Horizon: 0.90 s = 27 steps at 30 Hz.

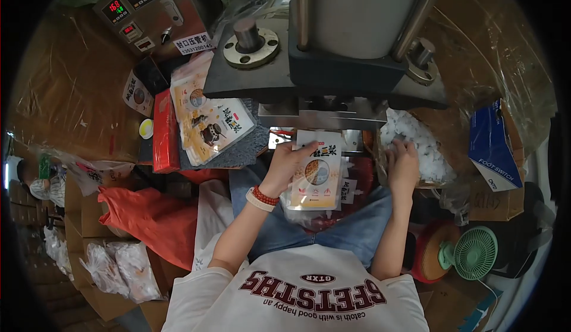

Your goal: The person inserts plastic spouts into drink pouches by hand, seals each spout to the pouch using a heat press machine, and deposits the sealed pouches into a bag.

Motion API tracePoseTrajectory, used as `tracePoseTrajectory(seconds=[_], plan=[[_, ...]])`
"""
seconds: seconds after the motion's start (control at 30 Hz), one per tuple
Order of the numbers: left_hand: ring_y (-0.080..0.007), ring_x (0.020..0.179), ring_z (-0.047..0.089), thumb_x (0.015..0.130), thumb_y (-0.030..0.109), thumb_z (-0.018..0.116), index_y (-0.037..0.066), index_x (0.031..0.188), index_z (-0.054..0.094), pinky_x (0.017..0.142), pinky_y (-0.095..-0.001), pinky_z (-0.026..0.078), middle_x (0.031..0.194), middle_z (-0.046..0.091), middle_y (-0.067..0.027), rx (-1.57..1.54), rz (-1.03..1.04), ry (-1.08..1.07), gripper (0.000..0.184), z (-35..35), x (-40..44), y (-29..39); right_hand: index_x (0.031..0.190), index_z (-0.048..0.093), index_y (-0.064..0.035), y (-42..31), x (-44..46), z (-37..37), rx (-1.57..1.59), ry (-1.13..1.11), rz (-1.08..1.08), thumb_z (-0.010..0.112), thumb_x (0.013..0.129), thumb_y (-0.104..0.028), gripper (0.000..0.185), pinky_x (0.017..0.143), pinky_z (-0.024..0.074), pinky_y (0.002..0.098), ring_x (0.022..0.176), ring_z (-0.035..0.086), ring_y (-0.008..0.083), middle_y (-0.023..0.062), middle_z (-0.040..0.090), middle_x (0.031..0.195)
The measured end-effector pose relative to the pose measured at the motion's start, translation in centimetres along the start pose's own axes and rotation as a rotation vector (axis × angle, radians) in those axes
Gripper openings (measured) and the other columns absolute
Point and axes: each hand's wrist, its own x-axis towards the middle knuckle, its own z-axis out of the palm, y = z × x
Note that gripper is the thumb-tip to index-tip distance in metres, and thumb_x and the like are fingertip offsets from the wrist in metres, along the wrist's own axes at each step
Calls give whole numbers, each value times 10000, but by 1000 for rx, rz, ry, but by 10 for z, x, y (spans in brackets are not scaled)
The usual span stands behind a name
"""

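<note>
My left hand [290,164] is closed on the upper left edge of a white and orange printed pouch [316,174], its thumb lying across the front. The pouch stands upright above my lap, just below the metal jaw [324,121] of a press. At the right, my right hand [404,160] has its fingers curled down into a box of small white plastic pieces [416,138]. Its fingertips are partly hidden among the pieces, so what they grip cannot be made out. Behind the held pouch, a red container [360,174] with clear plastic sits between my legs.
A stack of printed pouches [214,127] lies on a grey cloth at the left, beside a red box [165,132]. The control panel [146,13] shows lit digits. A blue foot-switch box [495,144] and a green fan [476,251] stand at the right.
</note>
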Motion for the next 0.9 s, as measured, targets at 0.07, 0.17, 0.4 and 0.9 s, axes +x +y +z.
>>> tracePoseTrajectory(seconds=[0.07, 0.17, 0.4, 0.9], plan=[[-93, 781, 640, 884, 189, 679, -53, 967, 671, 682, -230, 504, 924, 697, -82, 81, 66, 47, 256, 1, -2, -1, 1037, 635, 7, 3, 1, 8, 19, -43, -29, 628, 848, -102, 218, 813, 451, 440, 961, 552, 361, 163, 618, 975], [-229, 902, 622, 841, 328, 710, -10, 1121, 625, 760, -339, 466, 1059, 670, -107, 941, 373, 462, 447, -19, -16, 28, 1019, 640, 11, 7, 7, 5, 89, -40, -104, 623, 859, -108, 200, 819, 455, 418, 952, 550, 366, 164, 614, 981], [-318, 1185, 535, 786, 258, 720, 100, 1321, 509, 986, -441, 422, 1279, 566, -136, 1695, 824, 485, 596, -93, -65, 0, 1022, 657, 21, -39, -13, -27, 758, 129, -31, 661, 839, -56, 198, 798, 436, 304, 896, 563, 223, 107, 613, 956], [-278, 911, 685, 620, -103, 550, 53, 1045, 699, 793, -331, 541, 986, 705, -102, 1127, 1009, 23, 477, -8, -158, 16, 1009, 678, -59, -97, -62, -73, 866, -110, -830, 741, 719, -138, 307, 869, 392, 392, 918, 557, 246, 63, 605, 958]])
